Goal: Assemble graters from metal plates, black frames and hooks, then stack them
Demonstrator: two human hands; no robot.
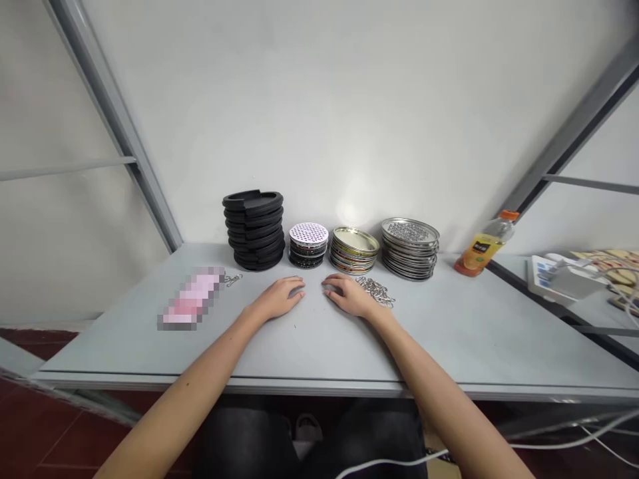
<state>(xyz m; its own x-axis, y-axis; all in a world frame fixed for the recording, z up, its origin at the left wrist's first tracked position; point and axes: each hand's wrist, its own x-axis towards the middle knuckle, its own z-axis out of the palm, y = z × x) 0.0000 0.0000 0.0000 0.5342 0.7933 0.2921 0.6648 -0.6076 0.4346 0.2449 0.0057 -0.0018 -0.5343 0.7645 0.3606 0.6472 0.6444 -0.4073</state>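
Note:
My left hand [275, 298] lies palm down on the grey table [464, 339], holding nothing. My right hand [349, 296] rests the same way just to its right, with a small gap between the fingertips. Behind them stand a tall stack of black rubber rings [253, 229], a short stack of lids topped by a white perforated disc [308, 244], a stack of gold-rimmed tin lids [354, 251] and a stack of silver metal lids [410, 248]. A loose pile of metal chain [375, 291] lies beside my right fingertips. Left of my left hand are small metal clips [232, 280] and a pixelated pink object [190, 299].
An orange-capped juice bottle [483, 246] lies tilted near the table's back edge. Farther right, a white power strip [559, 276] with cables sits on a lower surface. A white wall rises behind the table, with grey metal frame bars at both sides.

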